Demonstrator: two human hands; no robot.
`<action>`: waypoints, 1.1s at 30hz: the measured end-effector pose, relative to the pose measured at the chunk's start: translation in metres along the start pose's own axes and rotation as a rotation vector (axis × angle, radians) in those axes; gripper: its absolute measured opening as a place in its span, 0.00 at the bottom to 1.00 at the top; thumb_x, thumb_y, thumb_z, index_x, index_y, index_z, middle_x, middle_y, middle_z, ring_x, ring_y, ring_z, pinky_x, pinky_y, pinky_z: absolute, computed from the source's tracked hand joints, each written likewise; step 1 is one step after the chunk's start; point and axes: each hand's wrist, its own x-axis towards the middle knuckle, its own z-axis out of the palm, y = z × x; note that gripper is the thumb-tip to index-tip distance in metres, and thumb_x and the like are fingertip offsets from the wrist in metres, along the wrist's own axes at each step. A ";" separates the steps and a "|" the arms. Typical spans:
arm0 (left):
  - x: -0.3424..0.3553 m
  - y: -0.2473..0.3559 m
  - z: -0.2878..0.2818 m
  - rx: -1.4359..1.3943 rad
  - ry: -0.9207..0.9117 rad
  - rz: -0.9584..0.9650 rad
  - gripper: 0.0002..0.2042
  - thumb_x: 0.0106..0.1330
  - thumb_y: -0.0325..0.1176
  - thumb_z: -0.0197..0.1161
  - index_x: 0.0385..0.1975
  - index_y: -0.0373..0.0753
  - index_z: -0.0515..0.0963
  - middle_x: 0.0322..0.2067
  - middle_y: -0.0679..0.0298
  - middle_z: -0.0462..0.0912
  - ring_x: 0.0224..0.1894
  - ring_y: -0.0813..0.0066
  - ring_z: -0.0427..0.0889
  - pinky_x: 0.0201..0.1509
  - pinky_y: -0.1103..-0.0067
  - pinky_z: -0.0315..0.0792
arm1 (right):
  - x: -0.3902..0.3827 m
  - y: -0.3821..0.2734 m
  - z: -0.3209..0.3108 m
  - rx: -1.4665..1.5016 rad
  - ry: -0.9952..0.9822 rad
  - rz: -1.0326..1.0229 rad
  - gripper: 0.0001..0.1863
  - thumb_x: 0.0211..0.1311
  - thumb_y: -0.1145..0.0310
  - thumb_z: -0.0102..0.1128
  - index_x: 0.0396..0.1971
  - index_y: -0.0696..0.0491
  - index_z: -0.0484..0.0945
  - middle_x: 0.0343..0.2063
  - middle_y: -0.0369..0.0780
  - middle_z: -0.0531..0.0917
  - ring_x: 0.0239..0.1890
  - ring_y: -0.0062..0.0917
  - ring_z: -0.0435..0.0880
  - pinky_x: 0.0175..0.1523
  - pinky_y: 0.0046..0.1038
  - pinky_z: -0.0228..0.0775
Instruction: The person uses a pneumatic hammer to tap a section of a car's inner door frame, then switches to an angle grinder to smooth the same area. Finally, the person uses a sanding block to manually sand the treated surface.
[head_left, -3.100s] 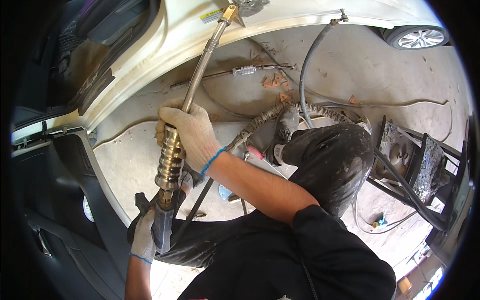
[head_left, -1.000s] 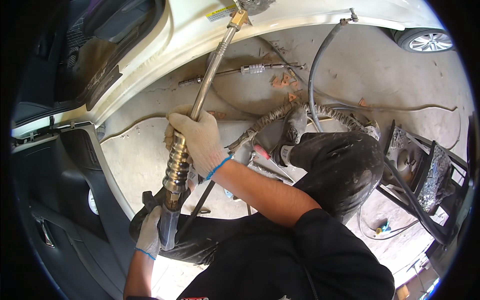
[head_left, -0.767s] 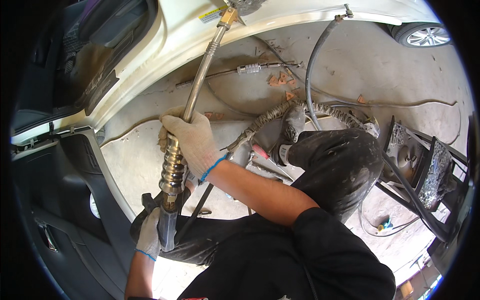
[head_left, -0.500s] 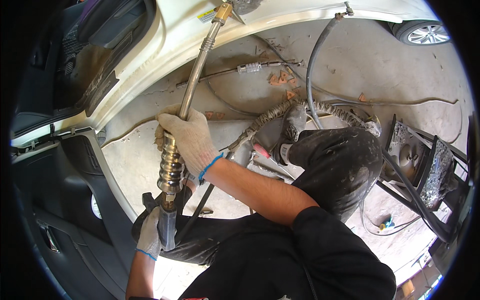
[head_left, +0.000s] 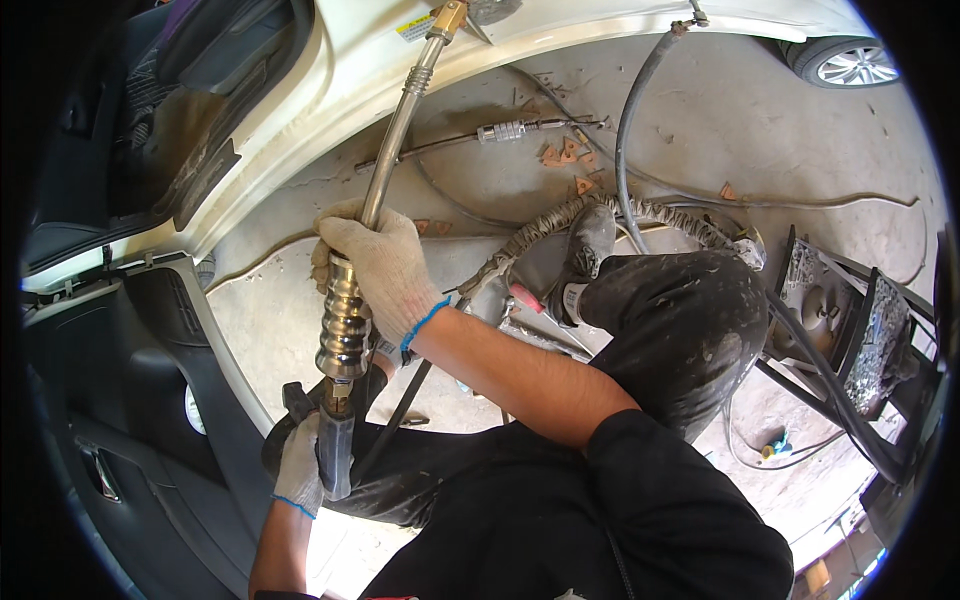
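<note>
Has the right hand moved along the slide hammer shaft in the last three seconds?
Cannot tell. The right hand grips the sliding weight as before, about the same gap above the left hand on the handle; small shifts match camera motion.

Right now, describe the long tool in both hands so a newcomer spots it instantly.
Start at the white car body along the top left. A long metal rod slants down from it through the gloved right hand to the left hand. Unlike the thin cables on the floor, it is rigid, with a shiny ribbed weight.
</note>
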 end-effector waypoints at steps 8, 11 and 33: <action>0.000 0.001 -0.002 0.000 -0.033 -0.005 0.20 0.71 0.55 0.53 0.43 0.43 0.75 0.26 0.65 0.77 0.19 0.70 0.78 0.20 0.73 0.76 | 0.003 -0.007 -0.004 -0.028 -0.047 -0.002 0.08 0.61 0.73 0.58 0.37 0.61 0.74 0.20 0.41 0.79 0.18 0.24 0.78 0.24 0.26 0.73; -0.004 0.001 0.002 -0.032 -0.043 0.001 0.20 0.71 0.55 0.54 0.43 0.43 0.75 0.27 0.64 0.77 0.19 0.69 0.78 0.20 0.73 0.76 | 0.015 -0.025 -0.004 0.015 -0.019 -0.061 0.06 0.58 0.74 0.56 0.32 0.61 0.75 0.17 0.41 0.77 0.15 0.25 0.76 0.21 0.27 0.70; 0.009 -0.017 -0.010 0.019 -0.105 0.054 0.20 0.70 0.54 0.55 0.47 0.42 0.75 0.29 0.64 0.79 0.22 0.71 0.79 0.24 0.72 0.78 | -0.010 0.001 -0.005 -0.045 0.020 -0.011 0.06 0.61 0.74 0.56 0.34 0.62 0.75 0.18 0.40 0.78 0.18 0.22 0.76 0.24 0.25 0.70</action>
